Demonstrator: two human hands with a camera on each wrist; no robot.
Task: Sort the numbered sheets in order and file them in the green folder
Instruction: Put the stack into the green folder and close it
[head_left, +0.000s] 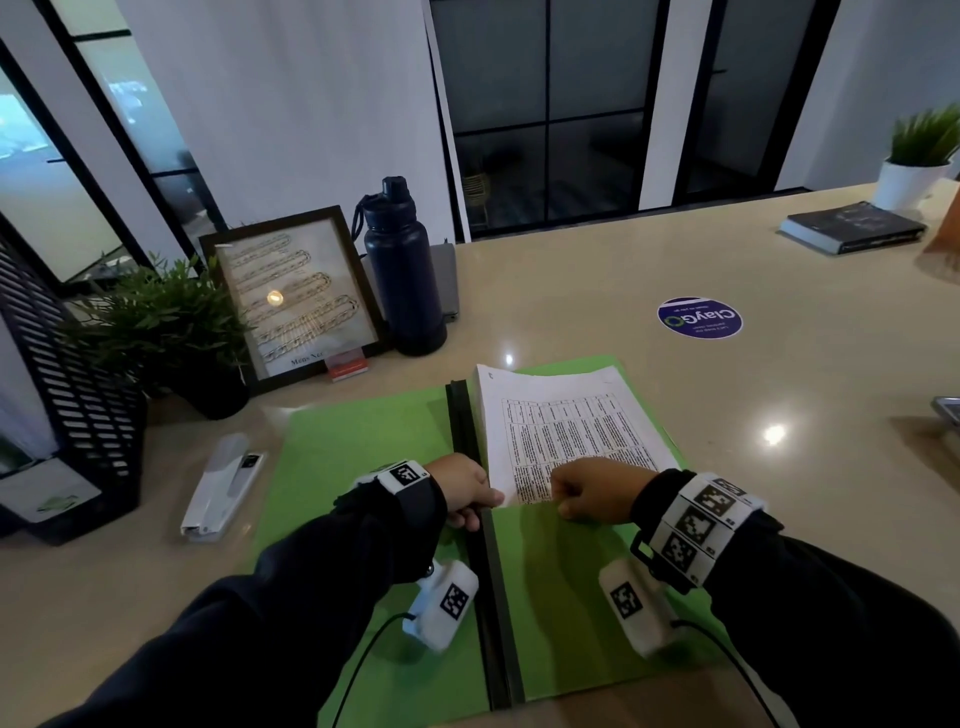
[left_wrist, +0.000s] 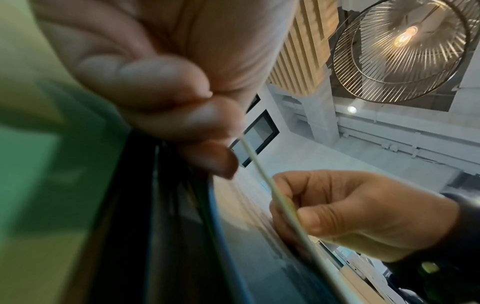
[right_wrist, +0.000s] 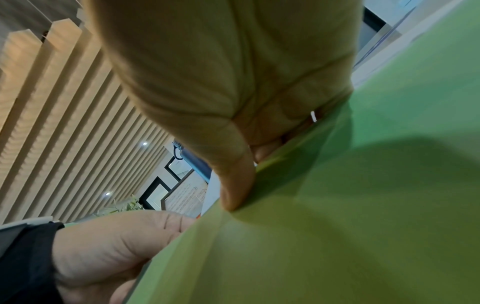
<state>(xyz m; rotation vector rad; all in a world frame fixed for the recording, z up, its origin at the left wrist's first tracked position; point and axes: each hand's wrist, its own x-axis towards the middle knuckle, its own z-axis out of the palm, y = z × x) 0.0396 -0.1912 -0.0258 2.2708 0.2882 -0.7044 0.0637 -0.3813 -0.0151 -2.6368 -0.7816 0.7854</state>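
Both hands, your left hand (head_left: 465, 488) and right hand (head_left: 597, 496), pinched the sheets (head_left: 566, 431) over the green folder (head_left: 358, 447); uneven pulling risked skewing the stack against the spine (head_left: 462, 415).

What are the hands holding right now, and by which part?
Both hold the stack of sheets by its near edge: the left hand pinches the near-left corner by the green folder spine, the right hand further right.

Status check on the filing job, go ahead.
Left hand and right hand both pinch the sheets at the near edge. Sheets over the open green folder, beside the spine. Nothing in the way.
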